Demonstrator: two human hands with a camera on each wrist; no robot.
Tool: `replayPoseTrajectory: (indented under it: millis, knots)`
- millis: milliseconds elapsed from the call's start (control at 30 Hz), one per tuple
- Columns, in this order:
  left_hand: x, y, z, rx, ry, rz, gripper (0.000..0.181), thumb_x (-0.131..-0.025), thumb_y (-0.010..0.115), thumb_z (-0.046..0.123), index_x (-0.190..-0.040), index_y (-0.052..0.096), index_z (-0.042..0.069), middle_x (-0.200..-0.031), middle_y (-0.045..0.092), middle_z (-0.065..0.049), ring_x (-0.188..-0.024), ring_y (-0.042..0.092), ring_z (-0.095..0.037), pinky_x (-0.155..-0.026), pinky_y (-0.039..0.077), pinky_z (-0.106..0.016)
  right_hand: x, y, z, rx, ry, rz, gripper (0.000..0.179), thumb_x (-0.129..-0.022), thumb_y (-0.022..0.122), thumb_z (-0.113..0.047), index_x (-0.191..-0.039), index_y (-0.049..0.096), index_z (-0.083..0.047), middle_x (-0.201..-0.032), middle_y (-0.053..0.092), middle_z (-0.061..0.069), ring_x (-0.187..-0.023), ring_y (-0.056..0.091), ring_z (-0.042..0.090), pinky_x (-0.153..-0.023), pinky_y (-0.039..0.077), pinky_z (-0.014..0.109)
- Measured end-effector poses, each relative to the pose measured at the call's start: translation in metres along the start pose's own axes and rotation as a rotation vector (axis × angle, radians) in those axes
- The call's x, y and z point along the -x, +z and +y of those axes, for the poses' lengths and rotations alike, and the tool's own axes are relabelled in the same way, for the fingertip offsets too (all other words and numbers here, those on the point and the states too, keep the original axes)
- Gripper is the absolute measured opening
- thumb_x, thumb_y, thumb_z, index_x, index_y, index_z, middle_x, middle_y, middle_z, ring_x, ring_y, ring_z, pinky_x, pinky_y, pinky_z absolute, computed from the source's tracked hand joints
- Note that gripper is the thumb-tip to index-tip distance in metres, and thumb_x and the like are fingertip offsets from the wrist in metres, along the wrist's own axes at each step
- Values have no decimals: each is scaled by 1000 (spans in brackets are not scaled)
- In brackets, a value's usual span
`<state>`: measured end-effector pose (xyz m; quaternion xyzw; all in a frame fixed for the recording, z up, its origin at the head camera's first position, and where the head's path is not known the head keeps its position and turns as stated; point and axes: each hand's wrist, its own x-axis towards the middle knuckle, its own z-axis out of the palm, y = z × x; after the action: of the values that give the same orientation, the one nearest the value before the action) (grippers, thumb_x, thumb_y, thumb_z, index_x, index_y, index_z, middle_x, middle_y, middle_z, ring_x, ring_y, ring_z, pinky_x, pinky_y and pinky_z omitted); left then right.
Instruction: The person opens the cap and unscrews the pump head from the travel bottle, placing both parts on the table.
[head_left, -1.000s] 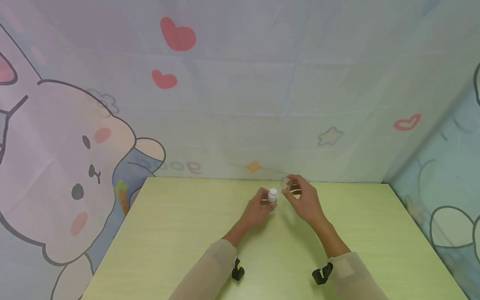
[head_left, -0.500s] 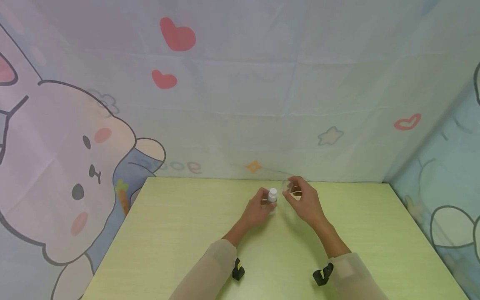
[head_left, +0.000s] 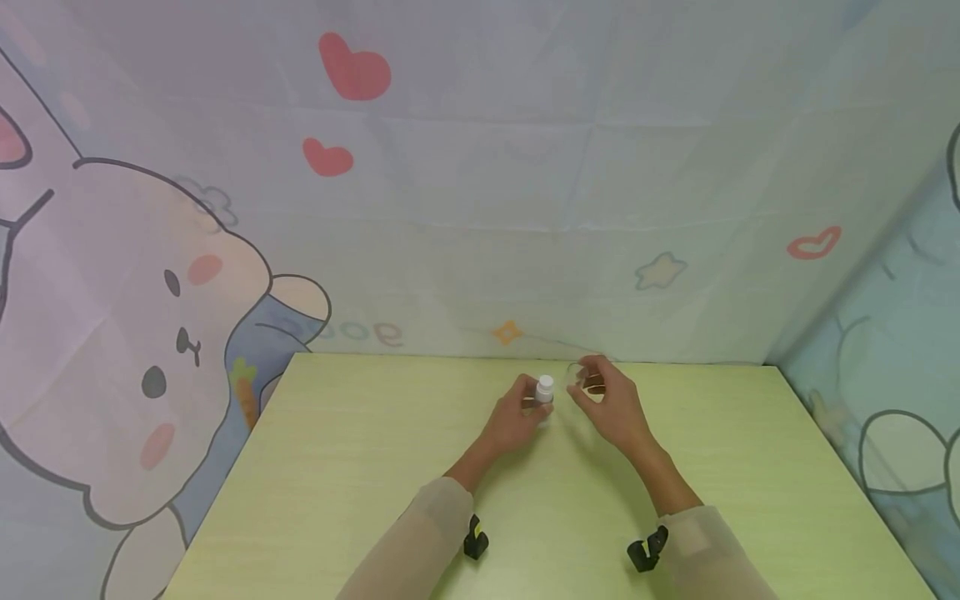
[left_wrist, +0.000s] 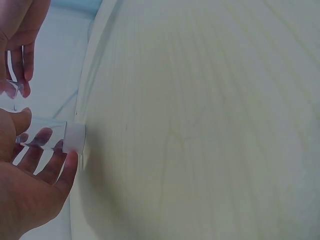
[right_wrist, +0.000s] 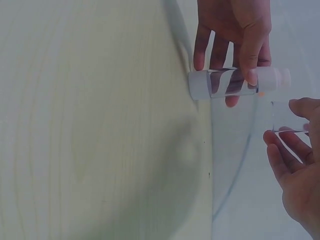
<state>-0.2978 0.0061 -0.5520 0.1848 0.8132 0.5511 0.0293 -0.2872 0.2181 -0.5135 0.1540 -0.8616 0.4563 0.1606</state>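
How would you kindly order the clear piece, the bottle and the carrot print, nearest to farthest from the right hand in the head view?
1. Clear piece: pinched by the right hand.
2. Bottle: left, in the left hand.
3. Carrot print: far left, on the backdrop.

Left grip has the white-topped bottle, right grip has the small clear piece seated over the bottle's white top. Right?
Not quite: the clear piece isn't over the white top. The right grip holds it apart, with a visible gap, per the right wrist view. The left grip does have the bottle.
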Motion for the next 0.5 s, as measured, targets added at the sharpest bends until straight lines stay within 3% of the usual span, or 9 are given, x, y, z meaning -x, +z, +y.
replayPoseTrajectory:
  millis: [500]
  knots:
    - [-1,0,-3,5,11,5,27,-106,67,20,-128,54,13,-137,67,-15,-125,67,-36,-108,54,-50,2,2,0,-21,9,-11,42,-97,79,-12,-133,61,-3,-108,69,12,-103,70,31,-90,61,52]
